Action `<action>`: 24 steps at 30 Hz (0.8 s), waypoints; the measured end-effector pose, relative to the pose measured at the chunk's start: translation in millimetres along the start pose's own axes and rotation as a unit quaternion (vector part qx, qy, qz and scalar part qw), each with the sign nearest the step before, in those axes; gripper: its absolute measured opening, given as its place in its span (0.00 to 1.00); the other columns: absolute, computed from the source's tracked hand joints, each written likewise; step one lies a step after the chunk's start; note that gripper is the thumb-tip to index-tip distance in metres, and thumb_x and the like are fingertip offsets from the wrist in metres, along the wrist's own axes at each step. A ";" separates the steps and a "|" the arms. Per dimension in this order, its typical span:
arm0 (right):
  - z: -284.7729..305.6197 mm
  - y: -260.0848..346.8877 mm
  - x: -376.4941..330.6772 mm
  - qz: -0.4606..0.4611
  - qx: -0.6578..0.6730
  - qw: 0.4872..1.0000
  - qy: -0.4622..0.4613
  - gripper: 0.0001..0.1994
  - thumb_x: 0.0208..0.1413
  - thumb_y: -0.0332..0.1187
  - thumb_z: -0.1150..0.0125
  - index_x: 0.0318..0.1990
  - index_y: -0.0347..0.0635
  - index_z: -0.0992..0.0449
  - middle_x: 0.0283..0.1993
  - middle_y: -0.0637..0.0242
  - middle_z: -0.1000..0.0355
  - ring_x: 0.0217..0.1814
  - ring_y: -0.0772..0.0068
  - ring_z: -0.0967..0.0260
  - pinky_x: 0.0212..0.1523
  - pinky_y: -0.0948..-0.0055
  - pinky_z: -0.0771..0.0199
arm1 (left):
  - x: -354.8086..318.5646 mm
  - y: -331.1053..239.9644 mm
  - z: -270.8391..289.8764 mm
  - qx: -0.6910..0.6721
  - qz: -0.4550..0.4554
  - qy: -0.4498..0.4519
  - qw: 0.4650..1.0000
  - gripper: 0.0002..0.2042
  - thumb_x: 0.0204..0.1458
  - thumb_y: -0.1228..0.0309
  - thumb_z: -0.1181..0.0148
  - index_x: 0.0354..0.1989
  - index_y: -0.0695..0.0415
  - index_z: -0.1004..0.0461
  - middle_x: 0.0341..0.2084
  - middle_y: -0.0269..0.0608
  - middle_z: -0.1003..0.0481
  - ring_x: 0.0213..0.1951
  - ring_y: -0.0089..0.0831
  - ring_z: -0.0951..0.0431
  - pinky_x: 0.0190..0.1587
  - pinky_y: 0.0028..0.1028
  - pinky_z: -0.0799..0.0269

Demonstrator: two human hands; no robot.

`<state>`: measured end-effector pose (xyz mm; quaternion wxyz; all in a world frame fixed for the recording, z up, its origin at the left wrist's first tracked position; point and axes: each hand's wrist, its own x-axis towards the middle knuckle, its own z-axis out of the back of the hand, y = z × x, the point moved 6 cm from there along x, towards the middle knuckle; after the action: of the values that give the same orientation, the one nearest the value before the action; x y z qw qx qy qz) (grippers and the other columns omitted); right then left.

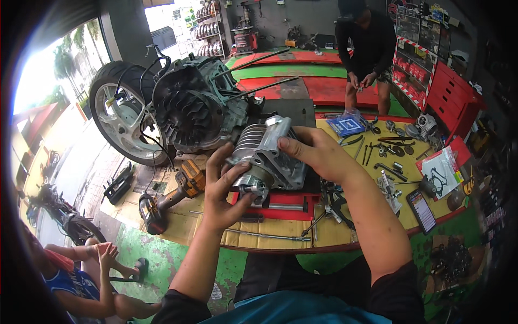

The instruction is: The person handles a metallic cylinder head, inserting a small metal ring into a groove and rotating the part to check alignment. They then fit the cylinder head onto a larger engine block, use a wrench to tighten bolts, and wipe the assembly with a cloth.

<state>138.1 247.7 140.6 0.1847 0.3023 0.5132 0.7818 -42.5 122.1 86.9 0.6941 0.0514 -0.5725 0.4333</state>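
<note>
Both bare hands grip a cylinder (264, 144) above a cardboard-covered bench (291, 241). The left hand (222, 189), half curled, pinches the piston (253, 181) at the cylinder's near end between fingers and thumb; the right hand (321, 154), spread wide, clasps the cylinder's right side, thumb on top. From where I stand, the right forearm covers part of the bench. A drill (186, 181) lies just left of the left hand; a phone (421, 211) rests well right of the right hand. Beyond the left hand, an engine (216, 81) and wheel (121, 110) block the view. A seated person (81, 281) is left of the left hand, above green, worn floor (140, 245); another person (369, 43) stands beyond the right. Ribbed, dull grey metal forms the cylinder; the piston shines; curved black blades fan across the engine.
</note>
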 end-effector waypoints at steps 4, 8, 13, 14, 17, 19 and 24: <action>-11.0 16.0 -25.6 0.015 -0.055 0.988 -0.141 0.31 0.58 0.59 0.32 0.49 0.35 0.18 0.38 0.57 0.18 0.41 0.67 0.20 0.44 0.68 0.24 | -4.7 7.0 2.9 -0.078 0.085 0.009 0.993 0.29 0.42 0.78 0.32 0.58 0.57 0.25 0.65 0.51 0.37 0.67 0.46 0.35 0.63 0.41 0.30; -18.3 22.7 -43.5 0.041 -0.152 0.962 -0.224 0.26 0.55 0.56 0.29 0.40 0.37 0.17 0.27 0.57 0.20 0.28 0.63 0.19 0.31 0.66 0.25 | -20.7 12.8 2.2 -0.265 0.223 -0.020 0.938 0.34 0.50 0.81 0.37 0.68 0.65 0.39 0.62 0.49 0.32 0.59 0.38 0.25 0.61 0.34 0.28; -22.4 23.8 -50.3 0.041 -0.136 0.957 -0.254 0.24 0.53 0.52 0.25 0.37 0.36 0.18 0.26 0.59 0.20 0.27 0.64 0.19 0.28 0.68 0.25 | -15.4 -0.6 12.5 -0.366 0.257 0.015 0.894 0.41 0.49 0.82 0.32 0.72 0.65 0.46 0.59 0.50 0.30 0.57 0.35 0.23 0.61 0.35 0.26; -20.9 21.3 -51.6 0.045 -0.126 0.958 -0.255 0.24 0.52 0.52 0.24 0.38 0.36 0.18 0.27 0.59 0.20 0.27 0.64 0.19 0.29 0.68 0.25 | -11.8 -6.6 8.1 -0.337 0.248 0.010 0.908 0.43 0.47 0.81 0.30 0.72 0.65 0.47 0.58 0.50 0.29 0.56 0.35 0.23 0.60 0.35 0.26; -21.5 18.8 -53.4 0.053 -0.087 0.960 -0.261 0.23 0.52 0.50 0.23 0.38 0.35 0.18 0.28 0.59 0.19 0.29 0.67 0.18 0.31 0.70 0.24 | -5.5 -16.2 -0.2 -0.254 0.268 0.002 0.929 0.47 0.44 0.80 0.24 0.72 0.65 0.48 0.56 0.52 0.29 0.54 0.34 0.22 0.56 0.33 0.22; -22.2 18.2 -55.1 0.056 -0.071 0.962 -0.258 0.23 0.52 0.49 0.23 0.39 0.35 0.18 0.29 0.59 0.18 0.30 0.69 0.18 0.32 0.71 0.23 | -7.4 -16.7 -3.5 -0.268 0.317 -0.018 0.910 0.45 0.44 0.81 0.25 0.71 0.65 0.46 0.55 0.53 0.28 0.53 0.33 0.21 0.53 0.32 0.20; -24.7 16.5 -58.8 0.060 -0.051 0.965 -0.250 0.22 0.51 0.46 0.22 0.40 0.34 0.19 0.30 0.59 0.18 0.32 0.72 0.18 0.33 0.72 0.23 | -12.9 -17.6 -6.1 -0.273 0.322 -0.041 0.906 0.39 0.45 0.82 0.26 0.66 0.69 0.40 0.51 0.52 0.25 0.51 0.32 0.20 0.51 0.30 0.18</action>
<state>166.1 188.8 131.9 0.2748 0.5090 0.3908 0.7160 -25.9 107.8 81.5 0.4795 -0.3090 -0.6820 0.4578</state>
